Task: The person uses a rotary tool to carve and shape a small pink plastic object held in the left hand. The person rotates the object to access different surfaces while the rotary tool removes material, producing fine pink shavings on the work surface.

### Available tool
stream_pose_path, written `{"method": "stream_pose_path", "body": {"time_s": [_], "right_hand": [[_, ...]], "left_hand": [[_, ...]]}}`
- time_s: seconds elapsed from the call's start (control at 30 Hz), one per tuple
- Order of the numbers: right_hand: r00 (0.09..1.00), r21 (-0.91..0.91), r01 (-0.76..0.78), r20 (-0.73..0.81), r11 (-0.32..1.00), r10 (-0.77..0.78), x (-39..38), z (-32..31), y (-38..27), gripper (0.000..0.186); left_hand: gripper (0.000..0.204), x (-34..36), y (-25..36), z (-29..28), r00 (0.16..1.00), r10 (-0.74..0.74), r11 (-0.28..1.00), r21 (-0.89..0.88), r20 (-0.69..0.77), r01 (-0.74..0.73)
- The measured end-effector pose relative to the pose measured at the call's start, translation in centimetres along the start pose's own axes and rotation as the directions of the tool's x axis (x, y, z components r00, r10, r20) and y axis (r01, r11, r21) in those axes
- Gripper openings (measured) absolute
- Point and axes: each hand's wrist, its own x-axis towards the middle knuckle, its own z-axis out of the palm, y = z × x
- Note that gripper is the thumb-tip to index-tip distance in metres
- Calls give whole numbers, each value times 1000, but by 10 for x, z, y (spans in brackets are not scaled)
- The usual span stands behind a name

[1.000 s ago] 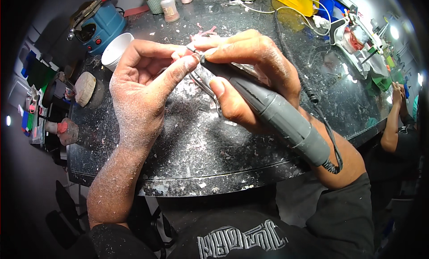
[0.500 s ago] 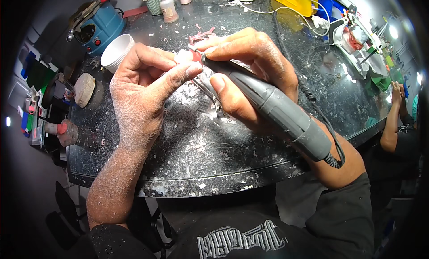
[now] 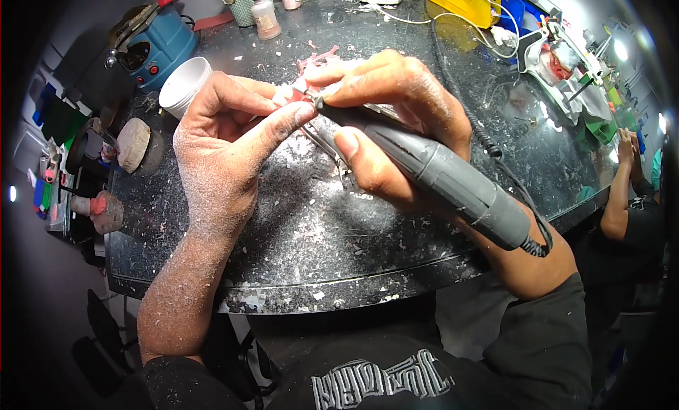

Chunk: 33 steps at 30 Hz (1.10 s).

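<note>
Small pink-and-white piece (image 3: 284, 96): between the fingertips of the left hand, above the worktop and just in front of the tool's tip; its full shape is hidden by the fingers.
Left hand (image 3: 221, 142): thumb and fingers pinched together on the piece, skin coated in pale dust up the forearm.
Right hand (image 3: 424, 99): clamped around the tool like a pen, fingertips close to its nose; whether they touch the piece or the other hand, I cannot tell.
Dark grey cylindrical handheld rotary tool (image 3: 453, 175): slanted, its narrow nose toward the piece and its thick end toward the right forearm; contact between bit and piece cannot be made out.
Black coiled cord (image 3: 542, 243): leaves the tool's thick end.
Slender grey metal object (image 3: 327, 147): below and between the hands, partly covered.
Black worktop (image 3: 339, 265): strewn with white dust and flakes.
Pink branching scraps (image 3: 320, 56): just beyond the fingertips.
White plastic cup (image 3: 185, 86): tilted in view, beside the left hand.
Beige rounded block (image 3: 134, 142): farther left.
Blue boxy machine (image 3: 168, 48): behind the cup.
Clear bottle with pinkish contents (image 3: 266, 19): near the far edge.
Yellow plastic bin (image 3: 463, 3): far right corner.
Co-worker's forearm (image 3: 619, 205): at the right rim, well apart.
</note>
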Motion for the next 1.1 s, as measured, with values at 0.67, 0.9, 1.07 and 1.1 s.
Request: {"method": "stream_pose_path", "body": {"time_s": [0.67,0.9,1.07,1.1], "right_hand": [[998,-15,53,-39,998,-54,2,1,1,34],[975,-115,149,-147,982,-165,7,6,9,41],[988,-146,148,-23,978,-152,6,0,2,40],[986,-134,163,-2,978,-165,7,-1,3,40]], "left_hand": [[49,4,7,-2,974,-225,967,-120,18,225],[48,6,5,0,949,-309,888,-339,64,311],[51,5,8,0,943,-330,883,-338,44,325],[51,5,9,0,941,-336,881,-340,43,330]]}}
